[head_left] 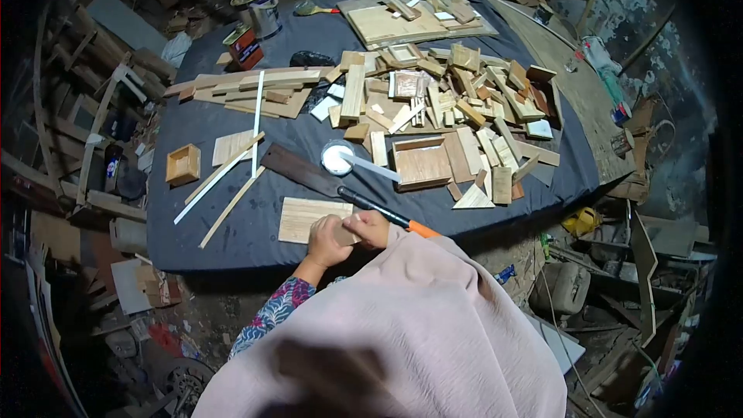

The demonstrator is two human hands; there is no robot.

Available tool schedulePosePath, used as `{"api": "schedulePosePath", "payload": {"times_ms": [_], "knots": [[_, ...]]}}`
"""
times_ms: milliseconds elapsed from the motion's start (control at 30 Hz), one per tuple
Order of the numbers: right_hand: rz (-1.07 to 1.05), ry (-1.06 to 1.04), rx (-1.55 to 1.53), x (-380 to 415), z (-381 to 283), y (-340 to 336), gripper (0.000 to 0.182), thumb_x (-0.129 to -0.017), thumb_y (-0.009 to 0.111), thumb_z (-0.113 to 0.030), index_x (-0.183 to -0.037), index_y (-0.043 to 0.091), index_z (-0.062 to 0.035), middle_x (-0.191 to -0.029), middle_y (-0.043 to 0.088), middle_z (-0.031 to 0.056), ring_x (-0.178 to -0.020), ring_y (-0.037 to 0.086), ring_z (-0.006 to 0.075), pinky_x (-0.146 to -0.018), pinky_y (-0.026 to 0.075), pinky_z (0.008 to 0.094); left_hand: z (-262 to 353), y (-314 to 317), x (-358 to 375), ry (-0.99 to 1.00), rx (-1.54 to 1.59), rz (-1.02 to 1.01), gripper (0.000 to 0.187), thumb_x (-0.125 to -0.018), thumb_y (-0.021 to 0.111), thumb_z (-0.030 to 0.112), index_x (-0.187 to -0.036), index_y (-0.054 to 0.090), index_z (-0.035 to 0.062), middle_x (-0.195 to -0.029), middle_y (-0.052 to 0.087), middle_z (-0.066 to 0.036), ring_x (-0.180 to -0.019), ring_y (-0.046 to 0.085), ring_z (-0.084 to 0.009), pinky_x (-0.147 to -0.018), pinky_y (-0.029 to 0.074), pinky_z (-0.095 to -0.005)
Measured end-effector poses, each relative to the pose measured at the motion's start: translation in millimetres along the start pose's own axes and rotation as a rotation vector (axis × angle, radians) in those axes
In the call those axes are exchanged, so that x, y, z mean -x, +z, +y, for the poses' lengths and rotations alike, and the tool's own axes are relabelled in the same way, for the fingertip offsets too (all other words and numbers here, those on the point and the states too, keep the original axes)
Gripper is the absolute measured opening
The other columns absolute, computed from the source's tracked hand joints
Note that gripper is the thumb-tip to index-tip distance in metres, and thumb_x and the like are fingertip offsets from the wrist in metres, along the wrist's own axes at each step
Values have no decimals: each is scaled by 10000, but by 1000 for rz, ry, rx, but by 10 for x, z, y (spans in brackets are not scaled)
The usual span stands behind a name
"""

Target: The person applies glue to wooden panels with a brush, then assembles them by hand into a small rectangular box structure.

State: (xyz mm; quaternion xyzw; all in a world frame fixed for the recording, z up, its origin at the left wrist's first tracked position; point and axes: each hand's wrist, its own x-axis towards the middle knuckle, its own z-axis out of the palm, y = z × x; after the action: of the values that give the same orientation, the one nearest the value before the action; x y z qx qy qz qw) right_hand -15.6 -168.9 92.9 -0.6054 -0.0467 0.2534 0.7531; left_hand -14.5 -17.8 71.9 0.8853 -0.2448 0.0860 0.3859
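Note:
Close together at the table's near edge, my left hand and my right hand have their fingers closed around a small brown flat piece, mostly hidden by the fingers. Its material cannot be made out. Under and beside my left hand a rectangular light wooden board lies flat on the dark cloth. Just beyond my hands rests a handsaw, its black and orange handle pointing toward my right side. A round tub of white paste with a flat stick across it stands behind the saw.
Wood offcuts are heaped at the right, near an open wooden box. A small wooden box and thin strips lie at left. Cans, a brush and a plywood panel are at the back.

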Motion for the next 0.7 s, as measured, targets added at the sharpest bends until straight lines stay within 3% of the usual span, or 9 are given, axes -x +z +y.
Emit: {"api": "schedulePosePath", "payload": {"times_ms": [67, 133, 233, 367, 400, 500, 533, 600, 700], "knots": [[20, 181, 132, 30, -103, -123, 352, -846, 426, -377, -791, 560, -56, -505, 459, 18, -383, 400, 91, -358, 303, 226, -33, 44, -9, -44, 66, -121, 414, -511, 630, 169, -867, 475, 22, -803, 529, -169, -783, 500, -368, -680, 417, -410], [160, 86, 383, -20, 61, -270, 430, -833, 408, -416, -840, 573, -19, -629, 552, 90, -533, 522, 190, -494, 414, 295, -61, 103, -30, -56, 202, -172, 457, -529, 634, 172, -932, 494, 9, -840, 536, -180, -801, 513, -358, -704, 422, -391], [444, -436, 597, 43, 60, -242, 398, -818, 457, -385, -861, 570, -6, -779, 573, 126, -681, 555, 208, -622, 442, 294, -109, 115, -108, -287, 505, -476, 440, -600, 634, 211, -967, 521, -4, -840, 544, -141, -780, 537, -229, -696, 424, -304], [175, -243, 332, 60, 79, -321, 299, -749, 593, -300, -818, 588, -9, -727, 589, 109, -635, 551, 146, -582, 435, 265, -13, -46, -259, -567, 858, -814, 411, -697, 595, 331, -945, 542, 8, -815, 564, -134, -744, 551, -207, -658, 431, -301], [176, -245, 332, 65, 67, -306, 299, -749, 593, -300, -818, 588, -9, -727, 589, 109, -635, 551, 146, -582, 435, 265, 2, -60, -254, -565, 857, -814, 411, -697, 595, 331, -945, 542, 8, -815, 564, -134, -744, 551, -207, -658, 431, -301], [508, -209, 380, 54, 78, -241, 247, -722, 618, -247, -691, 582, -4, -538, 531, 55, -578, 523, 111, -550, 427, 270, 123, -143, -244, -412, 129, -541, 416, -696, 595, 370, -912, 530, 20, -783, 564, -151, -758, 551, -293, -654, 427, -349], [503, -207, 382, 22, 131, -259, 247, -722, 618, -247, -691, 582, -4, -538, 531, 55, -578, 523, 111, -550, 427, 270, 137, -117, -223, -417, 130, -537, 416, -696, 595, 370, -912, 530, 20, -783, 564, -151, -758, 551, -293, -654, 427, -349], [589, -218, 364, -36, 179, -294, 264, -727, 614, -259, -666, 566, -7, -542, 527, 45, -539, 501, 97, -511, 419, 263, 207, -36, -142, -216, -11, -193, 413, -695, 601, 364, -868, 518, -1, -777, 549, -165, -748, 533, -338, -635, 423, -378], [453, -59, 186, -74, 147, -370, 295, -765, 584, -292, -635, 548, -30, -539, 503, 13, -469, 448, 77, -428, 365, 230, 342, 22, -40, -226, -175, -123, 555, -623, 634, 470, -921, 462, 35, -911, 512, -142, -895, 477, -316, -728, 353, -424]]}}
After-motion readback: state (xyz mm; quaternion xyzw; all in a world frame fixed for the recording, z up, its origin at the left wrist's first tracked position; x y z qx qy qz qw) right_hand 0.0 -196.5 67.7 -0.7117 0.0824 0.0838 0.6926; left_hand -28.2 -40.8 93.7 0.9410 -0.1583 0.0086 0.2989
